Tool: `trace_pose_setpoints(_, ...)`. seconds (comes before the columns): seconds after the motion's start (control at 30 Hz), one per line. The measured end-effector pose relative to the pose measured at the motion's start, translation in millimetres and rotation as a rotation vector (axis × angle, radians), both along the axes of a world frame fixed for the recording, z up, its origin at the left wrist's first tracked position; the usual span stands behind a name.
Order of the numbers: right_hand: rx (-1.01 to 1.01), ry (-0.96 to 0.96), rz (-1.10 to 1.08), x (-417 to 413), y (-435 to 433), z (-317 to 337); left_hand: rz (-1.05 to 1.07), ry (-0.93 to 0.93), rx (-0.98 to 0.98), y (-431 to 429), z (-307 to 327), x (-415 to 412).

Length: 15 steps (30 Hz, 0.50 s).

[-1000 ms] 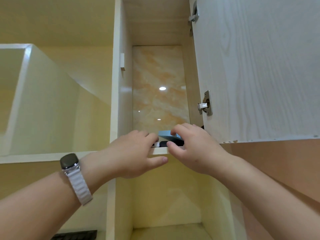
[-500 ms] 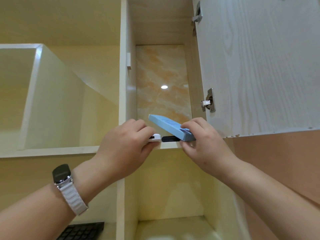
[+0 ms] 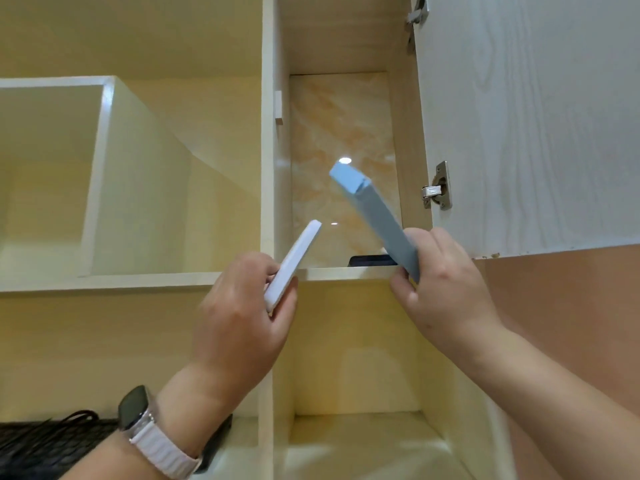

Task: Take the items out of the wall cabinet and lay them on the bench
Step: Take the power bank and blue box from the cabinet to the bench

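Note:
My left hand grips a flat white slab-shaped item by its lower end, tilted up to the right in front of the cabinet shelf. My right hand grips a long light-blue box by its lower end; the box slants up to the left. Both items are out in front of the open wall cabinet. A flat black item still lies on the cabinet's shelf, partly hidden behind the blue box.
The cabinet door stands open at the right, its hinges showing. An open shelf niche lies to the left. A lower compartment sits below the shelf. A black keyboard with a cable is at the bottom left.
Both hands have pulled back from the shelf towards me. The white item and the blue box have come off the shelf and tilted up steeply. The black item stays put.

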State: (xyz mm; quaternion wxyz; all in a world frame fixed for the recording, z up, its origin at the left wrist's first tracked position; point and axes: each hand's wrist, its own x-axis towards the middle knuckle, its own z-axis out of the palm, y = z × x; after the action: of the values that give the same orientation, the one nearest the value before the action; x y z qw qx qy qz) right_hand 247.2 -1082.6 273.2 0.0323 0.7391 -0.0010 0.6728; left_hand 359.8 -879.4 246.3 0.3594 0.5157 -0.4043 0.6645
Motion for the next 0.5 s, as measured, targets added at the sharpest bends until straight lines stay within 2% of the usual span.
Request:
trace_pose_setpoints(0.1, 0.187, 0.012, 0.113, -4.2, 10.4, -2.9, 0.003, 0.130, -0.009, -0.3, -6.8, -1.7)
trace_pose_setpoints(0.2, 0.391, 0.062, 0.333, -11.0, 19.6, -8.7, 0.003, 0.229, 0.018, -1.9, -13.0, -4.2)
trace_pose_setpoints(0.37, 0.580, 0.181, 0.613, -18.4, 26.6, -28.2, -0.008, 0.332, 0.020, -5.1, -22.8, -6.7)
trace_pose_setpoints(0.5, 0.655, 0.209, 0.800, -23.4, 31.0, -53.5, -0.149, 0.414, -0.014, -7.1, -34.6, -8.8)
